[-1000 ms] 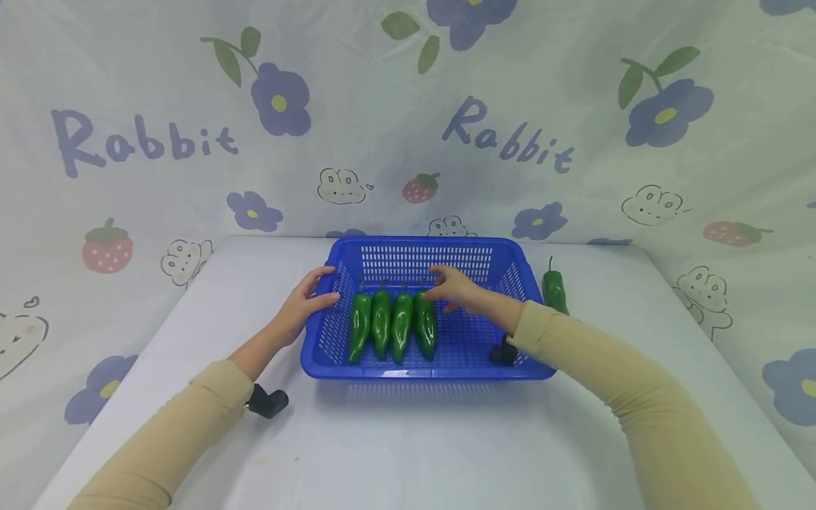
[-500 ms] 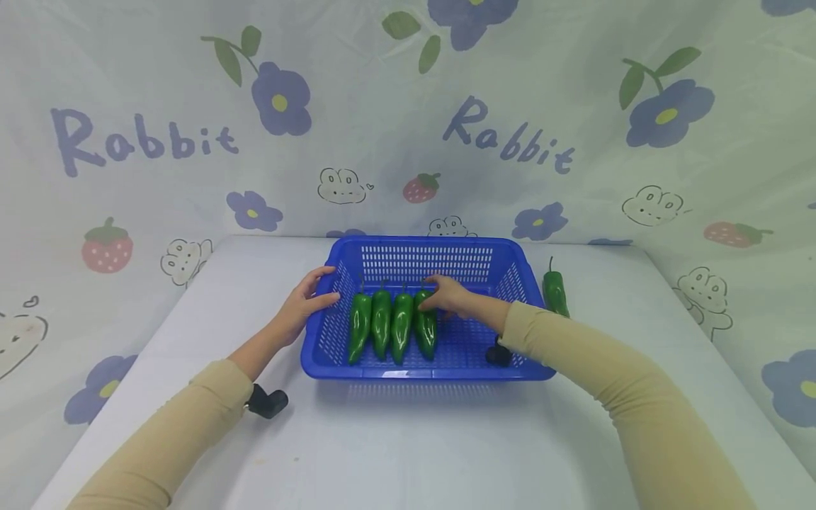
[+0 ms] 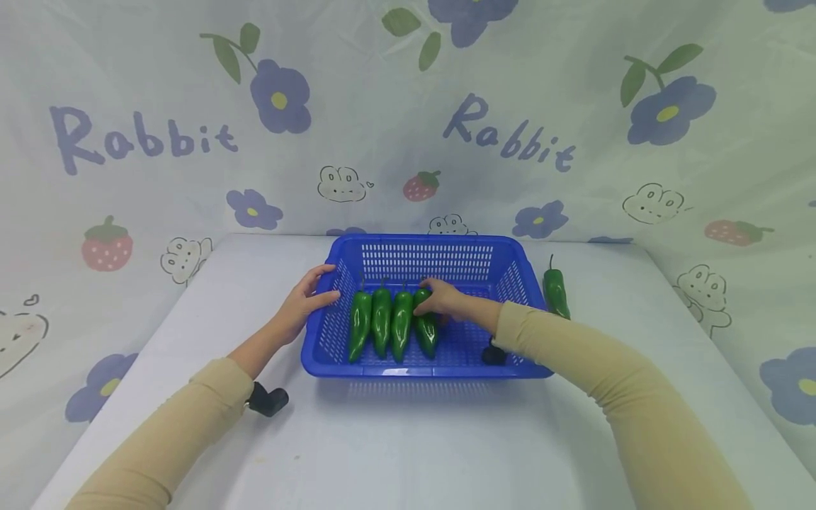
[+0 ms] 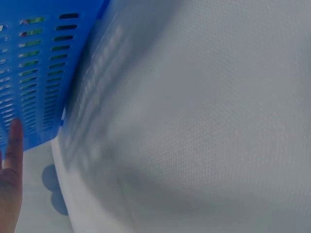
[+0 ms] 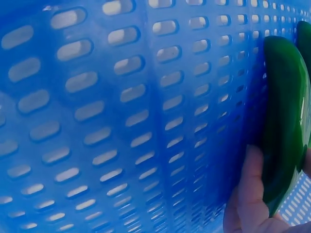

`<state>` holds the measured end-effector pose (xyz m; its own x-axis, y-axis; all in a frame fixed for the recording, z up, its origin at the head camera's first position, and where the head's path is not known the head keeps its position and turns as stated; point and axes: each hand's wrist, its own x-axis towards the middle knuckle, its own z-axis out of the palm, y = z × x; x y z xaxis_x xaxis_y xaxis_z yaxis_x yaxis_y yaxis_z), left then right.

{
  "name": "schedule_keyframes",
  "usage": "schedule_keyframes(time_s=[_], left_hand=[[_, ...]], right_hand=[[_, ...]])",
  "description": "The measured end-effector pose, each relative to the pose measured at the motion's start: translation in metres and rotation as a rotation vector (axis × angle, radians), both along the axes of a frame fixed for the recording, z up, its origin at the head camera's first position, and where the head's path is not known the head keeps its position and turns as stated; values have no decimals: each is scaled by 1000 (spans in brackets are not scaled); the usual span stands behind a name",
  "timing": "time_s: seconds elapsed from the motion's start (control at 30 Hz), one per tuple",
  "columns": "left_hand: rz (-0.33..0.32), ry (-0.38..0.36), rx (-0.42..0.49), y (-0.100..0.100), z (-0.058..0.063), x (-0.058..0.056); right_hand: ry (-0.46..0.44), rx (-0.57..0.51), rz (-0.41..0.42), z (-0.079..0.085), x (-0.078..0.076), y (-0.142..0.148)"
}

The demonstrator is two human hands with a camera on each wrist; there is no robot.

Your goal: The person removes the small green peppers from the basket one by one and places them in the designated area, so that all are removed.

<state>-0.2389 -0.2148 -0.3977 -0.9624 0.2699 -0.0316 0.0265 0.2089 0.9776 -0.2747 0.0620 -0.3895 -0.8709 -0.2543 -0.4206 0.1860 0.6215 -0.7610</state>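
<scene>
A blue plastic basket [image 3: 395,372] with slotted walls holds several green peppers lying side by side. My right hand [image 3: 443,301] reaches in and grips the rightmost of them, a glossy green pepper [image 3: 426,336], near its stem end. In the right wrist view, fingers [image 5: 251,179] lie along one side of that pepper [image 5: 284,107] and a fingertip shows at the other. Over the basket's left rim my left hand [image 3: 302,304] holds on, thumb and forefinger across the edge. The left wrist view shows one finger [image 4: 15,145] against the outer wall [image 4: 29,102].
Outside the basket, another green pepper [image 3: 556,290] lies on the white tabletop [image 3: 408,446] to the right. Behind the table hangs a printed cloth [image 3: 382,127]. Black wrist devices show at the left wrist [image 3: 269,401] and right wrist [image 3: 494,353].
My right hand has lowered slightly and moved left, its fingers closing round the rightmost pepper in the basket. The left hand and the basket keep their places.
</scene>
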Motion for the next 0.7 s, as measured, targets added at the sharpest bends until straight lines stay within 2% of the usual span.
schedule_keyframes(time_s=[0.4, 0.7], left_hand=[[-1, 2, 4, 1, 0, 0], [-3, 1, 2, 0, 0, 0]], right_hand=[[16, 19, -3, 4, -1, 0], [9, -45, 3, 9, -6, 10]])
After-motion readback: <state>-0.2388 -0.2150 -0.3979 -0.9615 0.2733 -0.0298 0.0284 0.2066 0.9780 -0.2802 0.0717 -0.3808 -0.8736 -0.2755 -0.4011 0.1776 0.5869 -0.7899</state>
